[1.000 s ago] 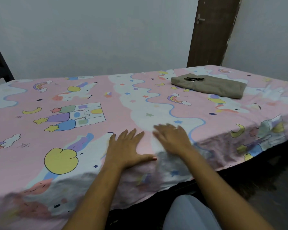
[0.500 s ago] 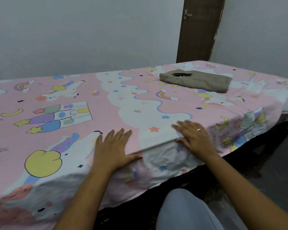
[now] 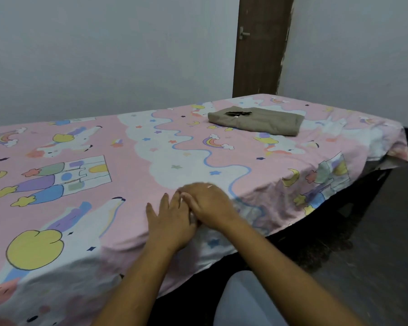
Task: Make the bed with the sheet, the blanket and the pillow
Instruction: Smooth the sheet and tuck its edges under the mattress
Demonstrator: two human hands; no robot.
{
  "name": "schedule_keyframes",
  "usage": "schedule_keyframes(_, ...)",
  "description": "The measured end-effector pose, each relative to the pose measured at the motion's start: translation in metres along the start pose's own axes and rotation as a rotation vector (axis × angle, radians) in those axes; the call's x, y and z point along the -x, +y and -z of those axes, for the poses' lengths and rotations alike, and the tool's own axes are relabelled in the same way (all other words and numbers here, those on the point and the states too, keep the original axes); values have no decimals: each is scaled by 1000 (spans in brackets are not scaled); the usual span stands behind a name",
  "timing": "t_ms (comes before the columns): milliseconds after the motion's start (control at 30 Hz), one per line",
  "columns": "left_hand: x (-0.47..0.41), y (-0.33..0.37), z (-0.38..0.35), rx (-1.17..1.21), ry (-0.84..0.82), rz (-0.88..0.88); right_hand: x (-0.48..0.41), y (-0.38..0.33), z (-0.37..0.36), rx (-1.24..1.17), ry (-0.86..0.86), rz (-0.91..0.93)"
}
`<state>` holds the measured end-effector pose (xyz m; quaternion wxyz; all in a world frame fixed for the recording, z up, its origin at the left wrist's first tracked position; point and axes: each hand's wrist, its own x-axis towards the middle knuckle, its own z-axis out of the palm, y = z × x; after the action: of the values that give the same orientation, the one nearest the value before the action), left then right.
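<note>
We look down on the bed, where the pink sheet (image 3: 151, 142), printed with rainbows, stars, unicorns and a castle, lies spread over the whole mattress and hangs over the near edge in soft wrinkles. Both hands meet at that near edge, on the sheet itself.

The left hand (image 3: 172, 220) lies palm down, its grip spread flat with the fingers straight and slightly apart, pressing on the cloth where it turns over the side. The right hand (image 3: 207, 203) comes in from the right and rests partly on top of the left one's fingers. Its grip is relaxed and holds nothing, and a ring (image 3: 209, 186) shows on one finger. So the sheet is directly beneath both palms, touching them, and neither hand pinches it.

Well apart from the hands, on the far right part of the bed, we see a folded khaki cloth (image 3: 257, 122) with a small dark item (image 3: 238, 112) on top that is too small to identify. Behind it stands a brown door (image 3: 259, 55).
</note>
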<state>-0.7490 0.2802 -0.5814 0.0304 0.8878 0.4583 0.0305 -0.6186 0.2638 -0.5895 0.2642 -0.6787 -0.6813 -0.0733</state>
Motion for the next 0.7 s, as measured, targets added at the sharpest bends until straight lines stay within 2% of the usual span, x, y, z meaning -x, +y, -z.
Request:
schedule_keyframes(67,0,3,-4,-34,40,3,4,2,-8,14,43,19)
schedule_keyframes(167,4,3,-8,-70,67,14,15,48,-5,94,76,-50)
schedule_keyframes(400,-3,24,6,-99,-93,138,55,190,47,197,95,-502)
schedule_keyframes(533,-7,43,10,-124,-137,200,42,200,67,249,6,-770)
schedule_keyframes(600,-10,47,6,-146,-114,162,23,169,68,296,36,-711)
schedule_keyframes(700,-16,48,-2,-167,-61,24,7,93,32,231,-58,-297)
